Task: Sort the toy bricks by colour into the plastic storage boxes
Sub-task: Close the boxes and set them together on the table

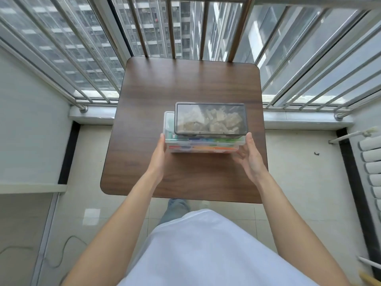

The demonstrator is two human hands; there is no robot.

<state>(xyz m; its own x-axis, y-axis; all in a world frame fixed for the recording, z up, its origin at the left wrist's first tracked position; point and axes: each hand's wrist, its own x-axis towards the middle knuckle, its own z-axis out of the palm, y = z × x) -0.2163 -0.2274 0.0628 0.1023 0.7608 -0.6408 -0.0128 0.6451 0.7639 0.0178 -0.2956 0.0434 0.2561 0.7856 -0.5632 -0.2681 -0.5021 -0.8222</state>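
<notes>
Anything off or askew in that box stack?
Yes: the grey-lidded box sits shifted right and back on the clear boxes, not squared up. Left hand and right hand flank the stack. Nothing spilled.

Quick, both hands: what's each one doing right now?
Left hand: open, fingers straight against the left end of the stacked storage boxes.
Right hand: open at the right end; contact unclear.

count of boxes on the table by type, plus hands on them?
Grey-lidded box, on top: 1
Clear boxes under it: 2, by the two coloured layers that show
Hands at the stack: 2, left hand and right hand
Total: 3 boxes, 2 hands
</notes>
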